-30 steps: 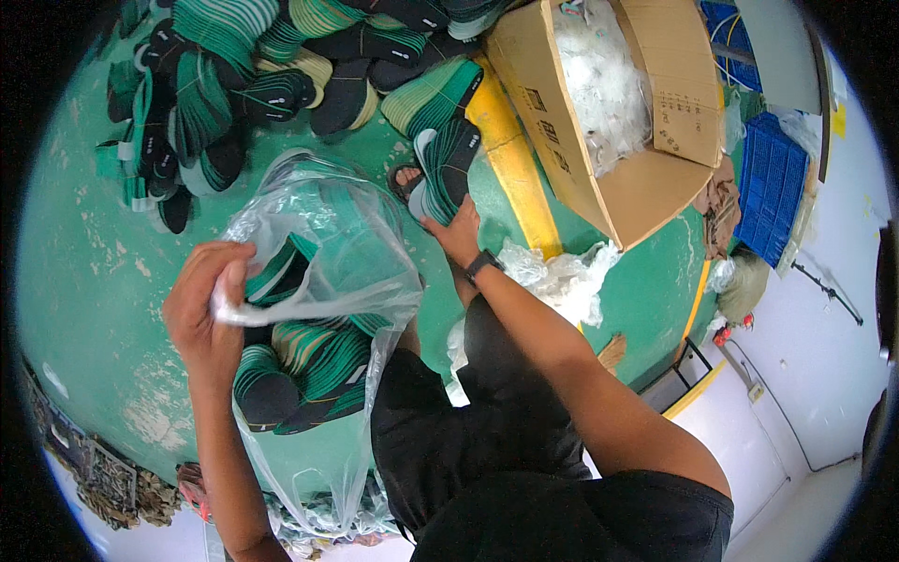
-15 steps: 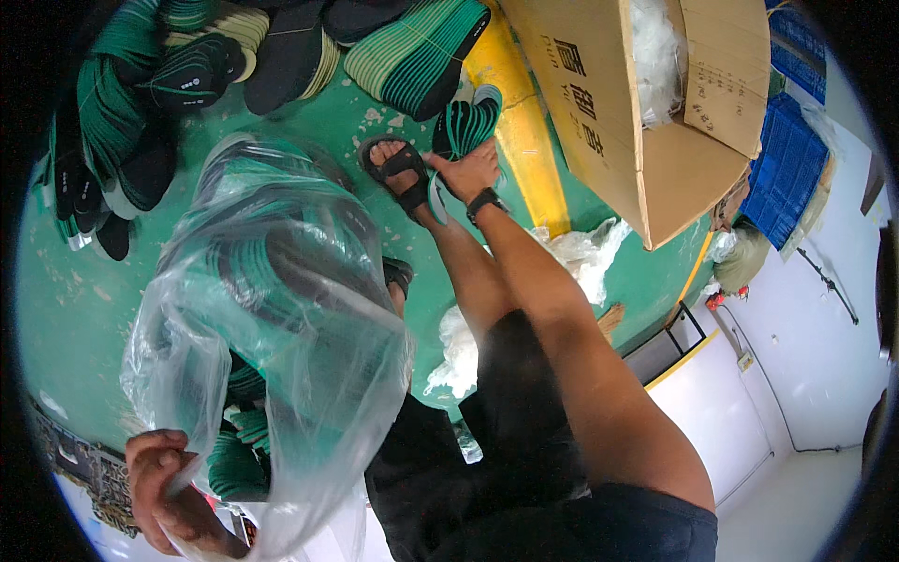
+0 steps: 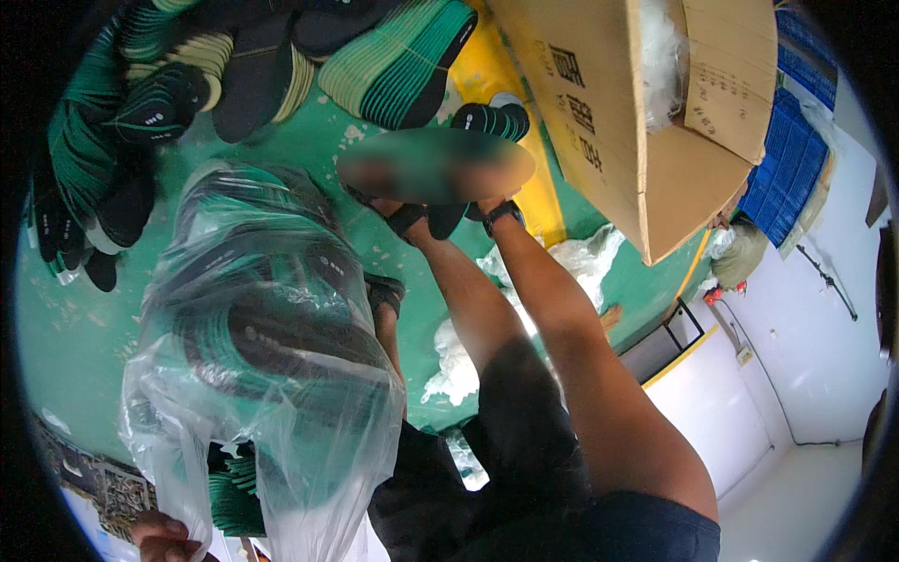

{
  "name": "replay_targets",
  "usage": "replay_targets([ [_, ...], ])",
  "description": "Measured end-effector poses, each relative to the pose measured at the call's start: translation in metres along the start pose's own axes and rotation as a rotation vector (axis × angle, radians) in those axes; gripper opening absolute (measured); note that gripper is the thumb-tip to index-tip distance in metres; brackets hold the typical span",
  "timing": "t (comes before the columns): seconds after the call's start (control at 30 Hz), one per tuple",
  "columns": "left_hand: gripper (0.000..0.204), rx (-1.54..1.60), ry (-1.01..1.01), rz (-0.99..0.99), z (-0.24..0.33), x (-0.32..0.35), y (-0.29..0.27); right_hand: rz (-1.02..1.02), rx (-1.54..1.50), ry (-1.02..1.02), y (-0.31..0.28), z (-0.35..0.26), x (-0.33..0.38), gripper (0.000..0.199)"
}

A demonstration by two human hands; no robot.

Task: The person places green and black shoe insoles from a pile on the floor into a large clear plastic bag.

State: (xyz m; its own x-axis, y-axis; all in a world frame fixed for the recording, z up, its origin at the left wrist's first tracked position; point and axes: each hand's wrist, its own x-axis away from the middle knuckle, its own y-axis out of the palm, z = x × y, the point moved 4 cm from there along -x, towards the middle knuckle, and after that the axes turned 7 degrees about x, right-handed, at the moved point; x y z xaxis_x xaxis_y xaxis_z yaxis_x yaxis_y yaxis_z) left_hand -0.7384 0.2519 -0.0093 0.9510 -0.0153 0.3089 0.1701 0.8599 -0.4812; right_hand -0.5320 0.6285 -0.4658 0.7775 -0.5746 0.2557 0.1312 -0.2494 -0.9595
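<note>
At the lower left, my left hand [image 3: 164,539] is closed on the edge of a clear plastic bag [image 3: 328,459]. Inside the bag are stacked black and green insoles [image 3: 281,337], seen through the film. My right hand [image 3: 496,184], with a dark band at the wrist, reaches down near my sandalled foot [image 3: 403,217]. A blurred patch covers its fingers, so their grip is hidden. The tip of a dark insole [image 3: 448,221] shows between the foot and the wrist. Just beyond the hand lies a small stack of black insoles [image 3: 492,120].
Bundled insole stacks [image 3: 398,66] line the far floor, with more [image 3: 103,178] at the far left. An open cardboard box [image 3: 585,112] holding white plastic stands at the right. Crumpled white plastic [image 3: 585,267] lies beside my leg, and blue woven material [image 3: 787,169] is behind the box.
My left hand has moved lower, pulling the bag's edge down, and the bag's opening looks narrower. My right hand has shifted slightly right and lower; its fingers are now blurred over.
</note>
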Motion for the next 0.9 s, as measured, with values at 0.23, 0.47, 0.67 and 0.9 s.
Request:
replay_targets([
  [0.23, 0.026, -0.473, 0.321, -0.505, 0.013, -0.026, -0.001, -0.372, -0.326, 0.328, -0.030, -0.005, -0.004, 0.064],
  [0.47, 0.028, -0.517, 0.431, -0.597, 0.014, -0.040, 0.009, -0.035, 0.426, 0.262, 0.006, 0.004, -0.027, 0.122],
  [0.67, 0.031, -0.518, 0.494, -0.589, 0.050, -0.025, -0.029, -0.363, -0.167, 0.117, -0.053, -0.007, -0.036, 0.085],
  [0.9, 0.035, -0.393, 0.516, -0.233, 0.072, -0.033, -0.021, -0.396, -0.829, -0.030, -0.258, -0.063, 0.080, 0.081],
])
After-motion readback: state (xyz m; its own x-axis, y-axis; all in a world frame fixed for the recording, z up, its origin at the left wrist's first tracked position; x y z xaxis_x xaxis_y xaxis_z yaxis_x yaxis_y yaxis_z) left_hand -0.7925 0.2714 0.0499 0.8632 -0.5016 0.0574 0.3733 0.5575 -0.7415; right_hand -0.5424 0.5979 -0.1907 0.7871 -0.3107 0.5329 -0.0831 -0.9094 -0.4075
